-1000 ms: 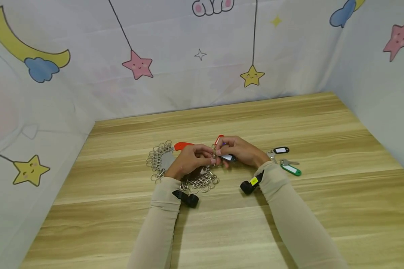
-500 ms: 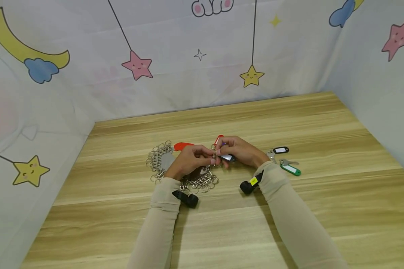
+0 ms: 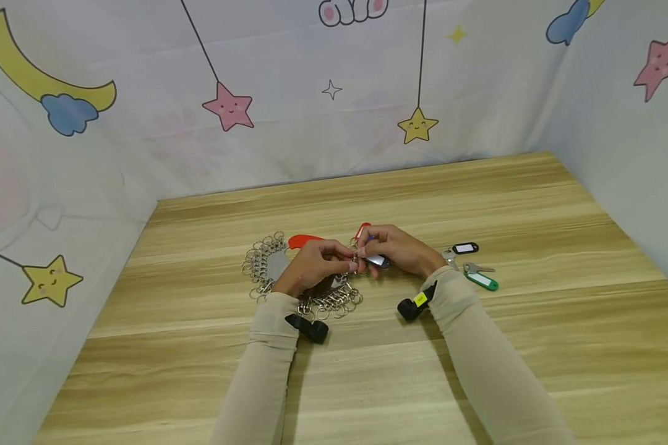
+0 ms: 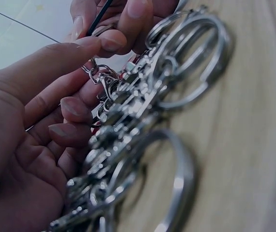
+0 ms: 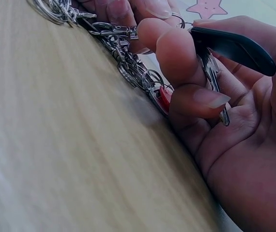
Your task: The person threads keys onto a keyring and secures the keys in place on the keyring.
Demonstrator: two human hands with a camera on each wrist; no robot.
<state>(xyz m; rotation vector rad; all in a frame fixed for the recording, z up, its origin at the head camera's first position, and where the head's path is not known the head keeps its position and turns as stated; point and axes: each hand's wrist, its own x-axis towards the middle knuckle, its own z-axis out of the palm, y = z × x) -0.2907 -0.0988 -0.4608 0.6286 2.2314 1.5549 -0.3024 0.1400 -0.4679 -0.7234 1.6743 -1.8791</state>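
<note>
In the head view, my left hand (image 3: pixel 317 266) and right hand (image 3: pixel 395 247) meet fingertip to fingertip over a flat grey piece (image 3: pixel 277 264) edged with several metal clasps and rings. My left hand pinches a split key ring (image 5: pixel 179 20) on a swivel clasp (image 5: pixel 121 31); fingers partly hide it. My right hand grips a dark key tag (image 3: pixel 377 261) with a white label. In the right wrist view, a silver key (image 5: pixel 213 79) hangs beside that tag, against the fingers. A red key tag (image 3: pixel 363 230) lies just behind the right fingers.
Right of the hands, a black key tag (image 3: pixel 465 248) with its key (image 3: pixel 449 257) and a green key tag (image 3: pixel 481 282) with its key (image 3: pixel 479 268) lie on the wood-grain table (image 3: pixel 211 371). A red curved piece (image 3: pixel 303 241) shows behind the left hand. White printed cloth (image 3: pixel 289 148) borders the table.
</note>
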